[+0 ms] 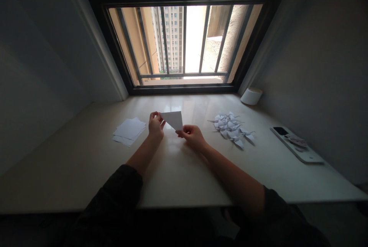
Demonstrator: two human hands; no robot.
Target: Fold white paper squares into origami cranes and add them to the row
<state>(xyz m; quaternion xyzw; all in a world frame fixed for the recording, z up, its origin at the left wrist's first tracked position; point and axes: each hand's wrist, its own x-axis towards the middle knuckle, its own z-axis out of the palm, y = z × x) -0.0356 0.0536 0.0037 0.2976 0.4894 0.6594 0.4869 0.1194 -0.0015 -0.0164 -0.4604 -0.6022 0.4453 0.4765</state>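
Observation:
A white sheet folded into a triangle (174,119) is held up just above the pale desk (86,170). My left hand (156,126) pinches its upper left corner. My right hand (192,134) pinches its lower point, fingers closed on the paper. A small stack of flat white sheets (129,131) lies to the left of my left hand. To the right of my right hand sits a pile of several folded paper cranes (232,127).
A white round container (251,96) stands at the back right by the barred window (184,44). A phone-like dark item rests on a white tray (299,145) at the right edge. Dark walls close in on both sides.

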